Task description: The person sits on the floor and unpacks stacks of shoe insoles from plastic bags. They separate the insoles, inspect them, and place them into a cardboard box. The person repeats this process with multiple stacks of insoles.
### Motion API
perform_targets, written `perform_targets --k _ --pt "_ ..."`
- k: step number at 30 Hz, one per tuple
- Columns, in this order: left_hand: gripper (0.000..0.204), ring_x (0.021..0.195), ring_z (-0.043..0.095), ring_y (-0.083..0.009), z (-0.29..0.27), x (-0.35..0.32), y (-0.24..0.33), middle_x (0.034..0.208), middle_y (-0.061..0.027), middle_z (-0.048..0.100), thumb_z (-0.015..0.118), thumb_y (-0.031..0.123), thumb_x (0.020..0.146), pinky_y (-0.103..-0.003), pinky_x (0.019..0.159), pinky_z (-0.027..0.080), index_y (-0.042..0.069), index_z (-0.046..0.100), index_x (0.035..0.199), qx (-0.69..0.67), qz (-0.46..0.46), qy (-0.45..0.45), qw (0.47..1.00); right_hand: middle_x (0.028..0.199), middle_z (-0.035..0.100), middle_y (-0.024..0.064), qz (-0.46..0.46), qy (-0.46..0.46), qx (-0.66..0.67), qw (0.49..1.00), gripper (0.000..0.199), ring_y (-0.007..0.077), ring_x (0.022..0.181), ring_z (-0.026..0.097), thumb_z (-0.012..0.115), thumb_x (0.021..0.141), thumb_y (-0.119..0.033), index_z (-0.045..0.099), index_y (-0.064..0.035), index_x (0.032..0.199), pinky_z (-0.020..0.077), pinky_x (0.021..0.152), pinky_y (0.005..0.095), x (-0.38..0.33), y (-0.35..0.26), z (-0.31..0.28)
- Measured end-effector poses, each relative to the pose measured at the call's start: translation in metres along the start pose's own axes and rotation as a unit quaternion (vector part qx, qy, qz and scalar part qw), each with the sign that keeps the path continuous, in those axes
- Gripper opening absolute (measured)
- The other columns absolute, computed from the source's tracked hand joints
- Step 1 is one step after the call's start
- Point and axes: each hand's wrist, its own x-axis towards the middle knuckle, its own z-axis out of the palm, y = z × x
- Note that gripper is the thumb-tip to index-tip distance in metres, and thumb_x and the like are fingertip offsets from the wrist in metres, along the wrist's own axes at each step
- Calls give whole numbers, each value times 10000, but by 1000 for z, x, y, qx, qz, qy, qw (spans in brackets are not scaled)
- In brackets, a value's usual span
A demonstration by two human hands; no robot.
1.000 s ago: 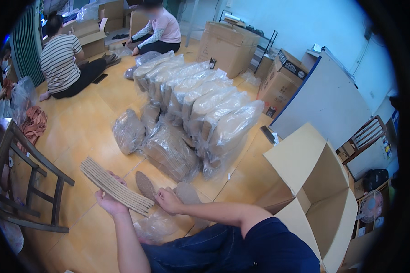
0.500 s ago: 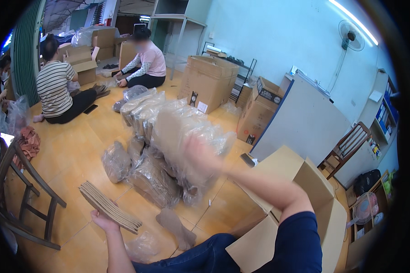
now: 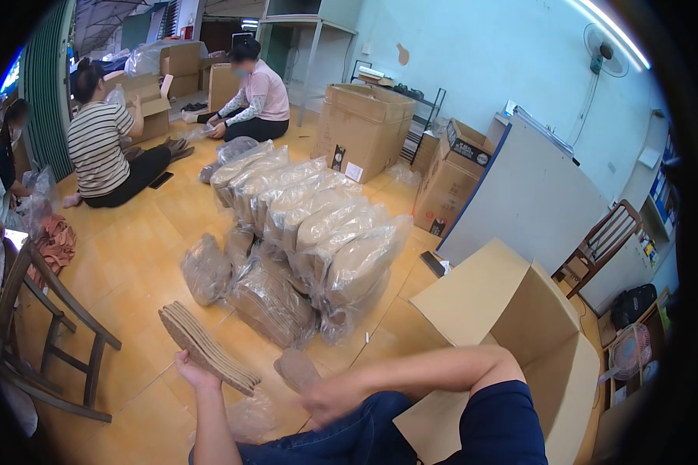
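My left hand (image 3: 196, 370) is closed around the lower edge of a stack of brown insoles (image 3: 209, 349), several thin layers held on a tilt. My right hand (image 3: 326, 399) is low in front of me, blurred, covering the near end of another brown insole (image 3: 295, 367) by my knee; its fingers cannot be made out. Ahead lie rows of brown insoles in clear plastic bags (image 3: 310, 217), with more bagged stacks (image 3: 267, 306) in front. A small brown insole-shaped piece (image 3: 402, 53) shows against the far blue wall.
At my right stands an open cardboard box (image 3: 531, 325) with flaps spread. A dark wooden chair frame (image 3: 62, 333) is at left. Crumpled clear plastic (image 3: 248, 417) lies near my left forearm. Several people sit on the floor at the far left. Closed boxes (image 3: 364, 132) stand beyond the bags.
My right hand has come down from over the bags to the insole by my knee. The brown piece against the wall has appeared. My left hand still holds its stack.
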Motion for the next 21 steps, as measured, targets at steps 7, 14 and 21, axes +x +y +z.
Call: perform_targets --k 7,14,21 --pt "557 1154 561 -351 12 -10 -10 1256 -168 592 467 291 788 -491 1006 441 12 533 1266 -14 -59 -11 998 1012 671 228 208 44 127 969 516 391 943 645 581 898 -439 593 -24 1203 513 820 452 -2 73 79" --pt "465 1104 578 -318 21 -17 -14 1198 -117 620 486 221 769 -474 974 450 45 559 1192 109 -19 68 992 1393 433 309 447 181 414 772 1094 347 1313 441 647 814 -616 157 116 1464 447 997 459 46 160 115" --pt "492 1044 614 -344 24 -15 -12 1175 -162 635 437 232 791 -477 935 489 14 552 1217 27 -56 27 998 1400 410 289 546 305 301 719 1181 372 1290 453 764 605 -700 336 44 1416 426 1035 399 100 175 124"
